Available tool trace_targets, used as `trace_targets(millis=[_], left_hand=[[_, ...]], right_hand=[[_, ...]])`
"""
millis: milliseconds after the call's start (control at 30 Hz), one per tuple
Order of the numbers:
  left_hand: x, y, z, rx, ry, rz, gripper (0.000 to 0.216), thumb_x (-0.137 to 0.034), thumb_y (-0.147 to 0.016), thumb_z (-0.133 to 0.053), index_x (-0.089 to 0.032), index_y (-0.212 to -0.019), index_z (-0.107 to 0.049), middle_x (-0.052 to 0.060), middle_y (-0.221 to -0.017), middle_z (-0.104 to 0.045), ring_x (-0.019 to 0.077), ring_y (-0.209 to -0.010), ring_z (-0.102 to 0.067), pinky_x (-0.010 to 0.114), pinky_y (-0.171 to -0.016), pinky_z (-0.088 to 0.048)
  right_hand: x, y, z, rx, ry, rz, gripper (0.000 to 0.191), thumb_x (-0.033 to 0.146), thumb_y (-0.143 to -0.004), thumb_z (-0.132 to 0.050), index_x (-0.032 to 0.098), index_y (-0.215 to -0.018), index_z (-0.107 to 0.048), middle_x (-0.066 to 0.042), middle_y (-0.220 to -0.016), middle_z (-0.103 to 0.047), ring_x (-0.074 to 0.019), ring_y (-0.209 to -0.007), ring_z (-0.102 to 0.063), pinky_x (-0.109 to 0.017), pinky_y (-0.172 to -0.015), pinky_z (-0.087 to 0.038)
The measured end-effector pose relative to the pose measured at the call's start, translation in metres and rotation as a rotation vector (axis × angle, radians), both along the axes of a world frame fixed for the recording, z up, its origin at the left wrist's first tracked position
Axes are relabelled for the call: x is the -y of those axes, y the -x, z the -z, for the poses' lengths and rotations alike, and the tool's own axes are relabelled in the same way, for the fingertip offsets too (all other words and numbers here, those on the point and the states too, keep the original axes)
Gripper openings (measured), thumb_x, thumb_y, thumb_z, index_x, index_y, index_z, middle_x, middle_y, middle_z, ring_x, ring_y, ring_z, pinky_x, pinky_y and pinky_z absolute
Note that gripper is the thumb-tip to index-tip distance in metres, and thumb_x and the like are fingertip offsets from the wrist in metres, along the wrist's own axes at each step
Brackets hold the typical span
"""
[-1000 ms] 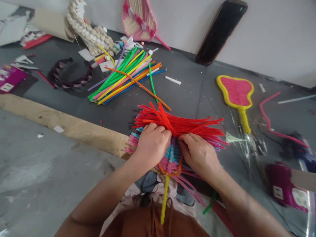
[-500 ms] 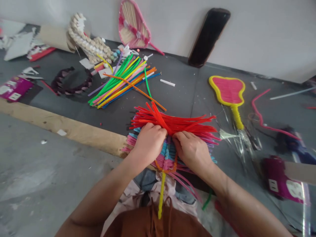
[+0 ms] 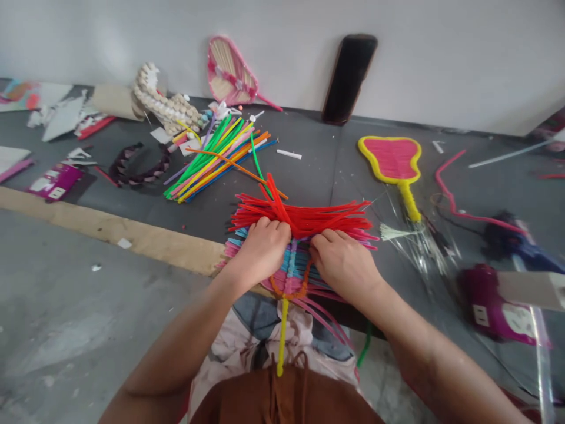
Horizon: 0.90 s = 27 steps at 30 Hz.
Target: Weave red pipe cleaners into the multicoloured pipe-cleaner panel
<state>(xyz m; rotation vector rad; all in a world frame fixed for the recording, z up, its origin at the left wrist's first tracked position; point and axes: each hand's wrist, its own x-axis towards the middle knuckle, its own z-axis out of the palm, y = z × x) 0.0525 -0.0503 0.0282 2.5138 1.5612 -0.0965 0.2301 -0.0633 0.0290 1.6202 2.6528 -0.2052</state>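
A row of red pipe cleaners (image 3: pixel 326 219) lies crosswise over rows of blue and pink ones, bound along a central spine (image 3: pixel 290 265). An orange pipe-cleaner loop (image 3: pixel 303 290) curves round the spine's lower end, and a yellow stem (image 3: pixel 283 335) points down towards my body. My left hand (image 3: pixel 268 247) is closed on the pipe cleaners left of the spine, fingers curled at the lower edge of the red row. On the other side, my right hand (image 3: pixel 342 256) pinches the same bundle. Both hands hide their fingertips.
Multicoloured pipe cleaners (image 3: pixel 216 159) lie loose behind the work, beside a dark headband (image 3: pixel 141 171). A yellow-edged pink fan (image 3: pixel 392 159) is at the right, above clear strips (image 3: pixel 426 247). A phone (image 3: pixel 350 79) and a pink-rimmed fan (image 3: pixel 232 70) lean against the wall. Purple boxes (image 3: pixel 489 306) flank the work.
The camera view has shifted, so background things sit differently in the picture. My hands are slightly farther apart, still closed at the red row's lower edge, and more of the spine shows.
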Motion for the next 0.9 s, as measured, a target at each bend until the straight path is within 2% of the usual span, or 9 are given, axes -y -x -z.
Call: trace_targets(millis=[200, 300, 433, 533, 700, 833, 900], left_hand=[[0.003, 0.008, 0.011, 0.265, -0.057, -0.114, 0.019, -0.005, -0.091, -0.041, -0.015, -0.091, -0.058, 0.006, -0.082, -0.064, 0.0208, -0.079, -0.055, 0.032, -0.075, -0.044], [0.006, 0.009, 0.014, 0.395, -0.062, -0.175, 0.012, -0.014, -0.093, -0.048, -0.017, -0.092, -0.06, 0.005, -0.086, -0.066, 0.0197, -0.084, -0.057, 0.031, -0.078, -0.045], [0.01, 0.009, 0.016, 0.438, -0.03, -0.156, 0.008, -0.018, -0.09, -0.056, -0.02, -0.09, -0.064, 0.002, -0.088, -0.069, 0.0193, -0.088, -0.06, 0.032, -0.084, -0.045], [0.012, 0.006, 0.019, 0.414, -0.111, -0.176, 0.015, -0.013, -0.09, -0.049, -0.019, -0.091, -0.063, 0.004, -0.089, -0.068, 0.0197, -0.088, -0.061, 0.032, -0.083, -0.046], [0.015, 0.009, 0.021, 0.488, -0.289, -0.376, 0.02, -0.01, -0.091, -0.041, -0.02, -0.097, -0.057, 0.006, -0.101, -0.064, 0.0174, -0.089, -0.062, 0.028, -0.075, -0.047], [0.014, 0.025, 0.015, 0.549, -0.437, -0.503, 0.015, -0.012, -0.092, -0.042, -0.021, -0.096, -0.054, 0.007, -0.101, -0.063, 0.0169, -0.091, -0.062, 0.028, -0.08, -0.048], [0.012, 0.037, 0.012, 0.59, -0.494, -0.592, 0.013, -0.014, -0.093, -0.042, -0.021, -0.095, -0.053, 0.006, -0.099, -0.063, 0.0149, -0.083, -0.063, 0.029, -0.08, -0.048]], right_hand=[[-0.003, 0.006, 0.009, -0.043, -0.013, 0.06, 0.024, 0.025, -0.097, -0.045, 0.018, -0.09, -0.067, -0.008, -0.087, -0.072, -0.0215, -0.081, -0.063, -0.031, -0.063, -0.033], [-0.004, 0.007, 0.015, -0.068, -0.03, 0.073, 0.023, 0.026, -0.097, -0.046, 0.019, -0.09, -0.066, -0.008, -0.087, -0.072, -0.0206, -0.081, -0.064, -0.03, -0.063, -0.033], [-0.004, 0.006, 0.016, -0.09, -0.029, 0.071, 0.023, 0.028, -0.098, -0.046, 0.019, -0.093, -0.066, -0.007, -0.09, -0.072, -0.021, -0.084, -0.065, -0.03, -0.064, -0.034], [-0.003, 0.004, 0.01, -0.11, 0.013, 0.081, 0.02, 0.031, -0.096, -0.05, 0.019, -0.098, -0.066, -0.006, -0.094, -0.073, -0.0212, -0.088, -0.066, -0.029, -0.065, -0.035], [-0.005, -0.003, -0.005, -0.151, 0.144, 0.11, 0.021, 0.031, -0.097, -0.05, 0.021, -0.105, -0.065, -0.005, -0.1, -0.074, -0.0202, -0.089, -0.068, -0.027, -0.063, -0.037], [-0.006, -0.008, -0.004, -0.218, 0.179, 0.151, 0.026, 0.024, -0.099, -0.042, 0.021, -0.109, -0.065, -0.004, -0.098, -0.075, -0.0191, -0.085, -0.069, -0.027, -0.066, -0.041], [-0.007, -0.011, 0.0, -0.296, 0.195, 0.153, 0.027, 0.022, -0.098, -0.042, 0.02, -0.11, -0.065, -0.005, -0.098, -0.075, -0.0184, -0.086, -0.07, -0.027, -0.07, -0.044]])
